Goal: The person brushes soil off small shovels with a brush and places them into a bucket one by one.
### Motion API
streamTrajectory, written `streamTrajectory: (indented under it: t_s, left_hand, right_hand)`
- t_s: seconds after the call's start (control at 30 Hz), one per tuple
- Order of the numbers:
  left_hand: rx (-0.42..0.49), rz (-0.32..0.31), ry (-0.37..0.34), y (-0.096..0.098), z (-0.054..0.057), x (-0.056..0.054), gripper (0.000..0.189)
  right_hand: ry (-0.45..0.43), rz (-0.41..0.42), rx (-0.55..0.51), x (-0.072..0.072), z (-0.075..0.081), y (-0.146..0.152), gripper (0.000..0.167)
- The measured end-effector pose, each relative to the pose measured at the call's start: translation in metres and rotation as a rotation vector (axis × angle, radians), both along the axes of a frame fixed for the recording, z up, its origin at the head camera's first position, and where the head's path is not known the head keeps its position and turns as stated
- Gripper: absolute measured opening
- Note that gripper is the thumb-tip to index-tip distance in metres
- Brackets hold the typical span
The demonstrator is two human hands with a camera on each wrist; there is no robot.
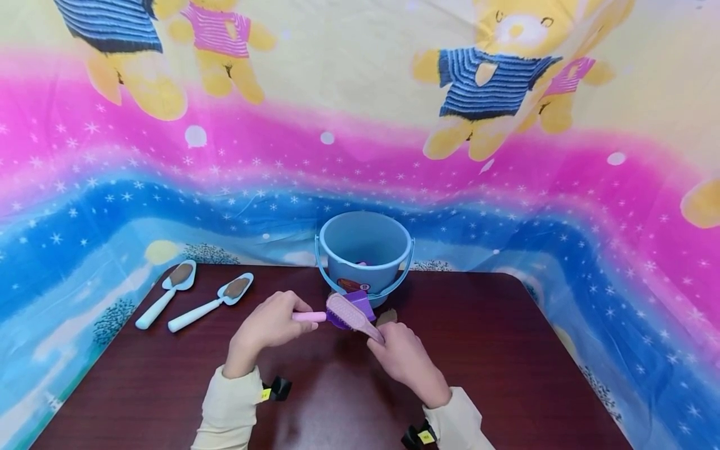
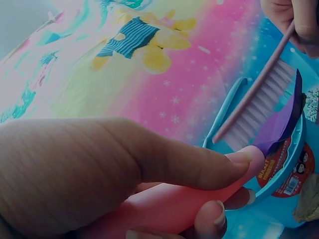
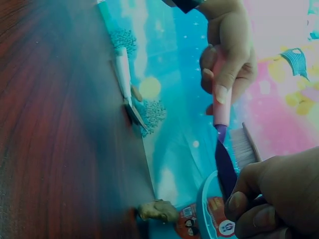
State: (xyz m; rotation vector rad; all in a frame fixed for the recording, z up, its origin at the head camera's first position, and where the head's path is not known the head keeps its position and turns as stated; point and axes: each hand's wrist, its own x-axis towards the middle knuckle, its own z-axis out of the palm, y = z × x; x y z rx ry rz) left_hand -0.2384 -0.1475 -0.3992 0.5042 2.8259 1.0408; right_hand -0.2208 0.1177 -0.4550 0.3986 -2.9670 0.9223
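Observation:
My left hand (image 1: 271, 322) grips the pink handle of a toy shovel (image 2: 282, 122) with a purple blade, thumb along the top of the handle. In my right hand (image 1: 409, 357) is a pink brush (image 1: 350, 312) with pale bristles, pinched at its handle end. The bristles face the shovel's blade and lie close over it in the left wrist view. Both tools are held in front of a light blue bucket (image 1: 365, 250), whose handle hangs down on the near side. Something pink shows inside the bucket.
Two white-handled scoops, a left one (image 1: 163, 300) and a right one (image 1: 210, 304), lie at the table's far left with brown lumps in them. A brown lump (image 3: 158, 210) sits beside the bucket. A patterned cloth (image 1: 281, 144) hangs behind the dark wooden table (image 1: 506, 362).

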Motion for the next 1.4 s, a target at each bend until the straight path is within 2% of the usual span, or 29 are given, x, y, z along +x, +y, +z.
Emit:
streamTrajectory:
  t_s: [0.33, 0.63, 1.13, 1.4]
  left_hand:
    - [-0.027, 0.030, -0.003, -0.001, 0.001, 0.001, 0.016]
    - [-0.020, -0.028, 0.045, -0.004, 0.000, 0.000, 0.014]
    - [-0.024, -0.014, 0.037, -0.006, -0.001, 0.000, 0.013]
    - [-0.017, -0.001, 0.030, -0.008, 0.001, -0.001, 0.010]
  right_hand:
    - [-0.014, -0.031, 0.045, -0.001, -0.003, -0.001, 0.028]
    - [0.001, -0.047, 0.033, -0.003, -0.003, 0.009, 0.032]
    - [0.010, -0.088, 0.033, -0.012, -0.003, 0.025, 0.041]
    - [0.007, -0.122, 0.041, -0.015, -0.004, 0.034, 0.036]
